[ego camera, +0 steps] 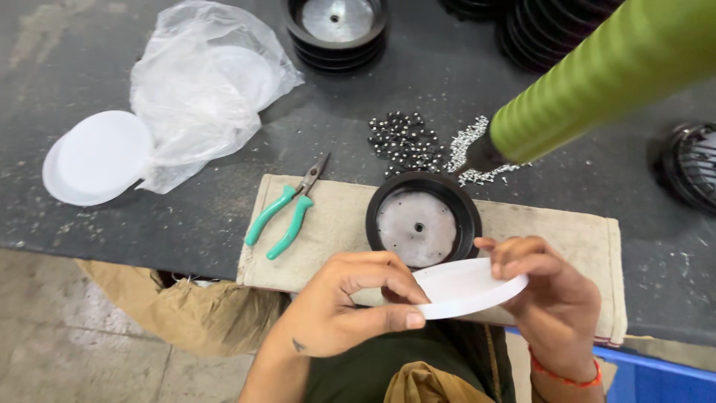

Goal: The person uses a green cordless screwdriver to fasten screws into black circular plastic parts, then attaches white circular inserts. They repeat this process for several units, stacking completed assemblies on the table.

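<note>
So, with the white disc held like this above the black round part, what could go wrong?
1. Both hands, left hand and right hand, pinch the white disc only at its edges, so it may slip or bend.
2. The small dark balls and metal bits lie loose beside the black round part; a bump could scatter them.
3. The green-handled pliers lie near the cloth's edge.

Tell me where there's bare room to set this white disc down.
Bare tabletop lies far left, beyond the plastic bag; more between the pliers and the white discs. It is crowded around the black ring part, steel balls and screws.
</note>
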